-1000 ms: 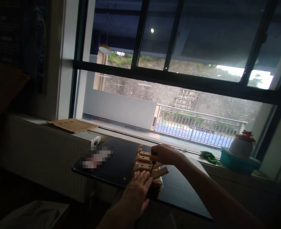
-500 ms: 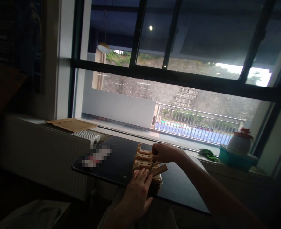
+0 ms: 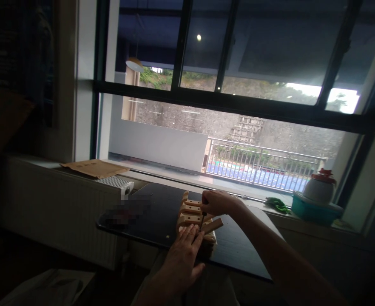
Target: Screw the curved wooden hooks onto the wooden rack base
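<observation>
On the dark table stands a light wooden piece (image 3: 192, 208) made of several curved, slatted parts with small dark holes. My left hand (image 3: 185, 250) lies over its near end, fingers stretched out and resting on the wood. Above the right side of the piece, my right hand (image 3: 217, 202) is closed round what looks like a screwdriver (image 3: 203, 221); its thin dark shaft points down beside my left fingertips, and the handle is hidden in my fist. A flat wooden strip (image 3: 213, 226) sticks out to the right at a slant. Where the shaft's tip ends is hard to see.
The black table (image 3: 238, 246) stands against a large window. On the sill at right are a green cloth (image 3: 277, 205) and a teal box (image 3: 315, 209) with a white, red-topped container (image 3: 319, 187) on it. A brown envelope (image 3: 96, 168) lies at left above a radiator (image 3: 63, 208).
My right hand has shifted very slightly left and turned a little over the wooden piece. My left hand stays in place. The view has moved slightly.
</observation>
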{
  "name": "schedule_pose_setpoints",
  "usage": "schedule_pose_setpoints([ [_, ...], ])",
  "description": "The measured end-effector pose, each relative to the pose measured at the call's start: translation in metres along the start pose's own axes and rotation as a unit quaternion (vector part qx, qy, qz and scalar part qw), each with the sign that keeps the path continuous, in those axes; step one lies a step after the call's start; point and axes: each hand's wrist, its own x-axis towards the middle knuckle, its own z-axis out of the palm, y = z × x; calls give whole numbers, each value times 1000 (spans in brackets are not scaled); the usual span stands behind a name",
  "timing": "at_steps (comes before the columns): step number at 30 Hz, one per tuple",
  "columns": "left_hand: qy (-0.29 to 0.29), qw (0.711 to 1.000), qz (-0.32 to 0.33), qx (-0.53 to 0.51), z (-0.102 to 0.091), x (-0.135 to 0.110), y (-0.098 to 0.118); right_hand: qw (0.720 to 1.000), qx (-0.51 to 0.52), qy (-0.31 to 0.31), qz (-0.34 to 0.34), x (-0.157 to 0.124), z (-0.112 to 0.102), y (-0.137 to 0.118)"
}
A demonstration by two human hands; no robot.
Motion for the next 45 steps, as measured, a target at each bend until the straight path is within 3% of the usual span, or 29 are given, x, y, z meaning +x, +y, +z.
schedule_pose_setpoints([
  [8, 11, 1000, 10, -1, 4, 0, -5, 999, 5, 7, -42, 1, -3, 6],
  [13, 19, 1000, 8, -15, 4, 1, -2, 999, 4, 18, -34, 1, 2, 3],
  [16, 76, 995, 49, -32, 10, -11, -4, 999, 2, 25, -24, 1, 4, 1],
  [18, 168, 980, 97, -44, 13, -25, -14, 999, 2, 27, -19, 2, 5, 1],
  [20, 256, 960, 99, -57, 9, -40, -37, 1000, 7, 25, -18, 3, 5, 2],
  [22, 306, 952, 2, -18, -3, -48, -73, 999, 14, 22, -19, 5, 5, 3],
  [24, 311, 944, -105, 31, -17, -46, -116, 999, 19, 21, -19, 6, 5, 2],
  [27, 291, 940, -169, 54, -34, -31, -172, 999, 22, 23, -16, 7, 5, 1],
  [29, 259, 945, -192, 62, -39, -20, -194, 999, 24, 23, -14, 7, 4, 0],
  [31, 231, 947, -213, 62, -41, -14, -204, 999, 27, 23, -12, 7, 3, 0],
  [35, 223, 948, -221, 63, -50, -20, -183, 999, 31, 21, -6, 8, 4, 2],
  [39, 241, 952, -184, 49, -54, -45, -113, 999, 31, 19, -3, 10, 6, 3],
  [42, 199, 977, -62, -56, -40, -57, -48, 999, 25, 20, -8, 10, 7, 2],
  [45, 132, 982, 85, -102, -24, -53, -2, 999, 18, 23, -12, 8, 7, 1],
])
